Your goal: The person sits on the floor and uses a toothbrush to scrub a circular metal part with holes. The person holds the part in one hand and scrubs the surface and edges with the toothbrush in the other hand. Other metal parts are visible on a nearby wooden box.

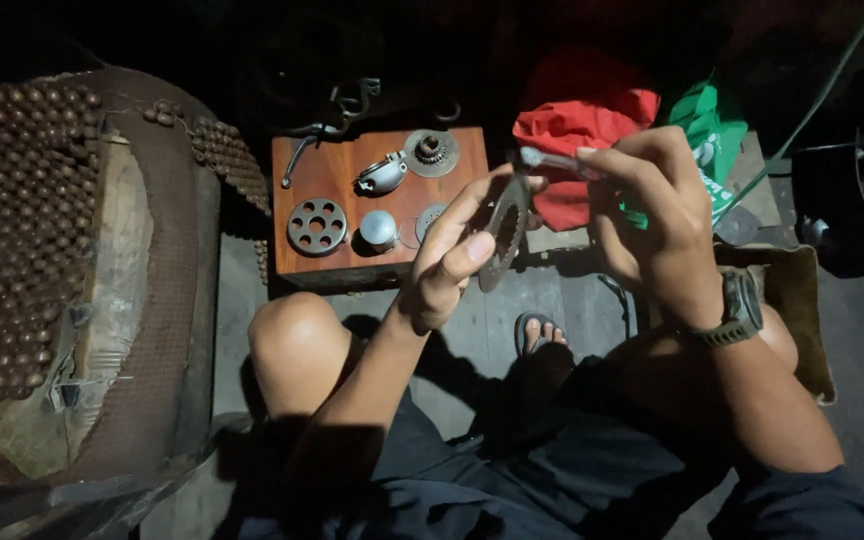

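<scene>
Metal toothed disc (505, 232) pinched in left hand (449, 262); right hand (654, 212) grips a thin toothbrush (552, 160).

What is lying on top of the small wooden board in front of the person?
On the wooden board lie a round plate with holes, a small metal cup, a gear part and a curved metal piece. The left hand covers the board's right corner.

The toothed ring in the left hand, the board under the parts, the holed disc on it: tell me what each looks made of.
Toothed ring in the left hand: looks like dull grey metal, thin, with fine teeth on its edge.
Board: seems to be wood, smooth reddish-brown with a slight sheen.
Holed disc: likely metal, matt grey, thick with round holes.
</scene>
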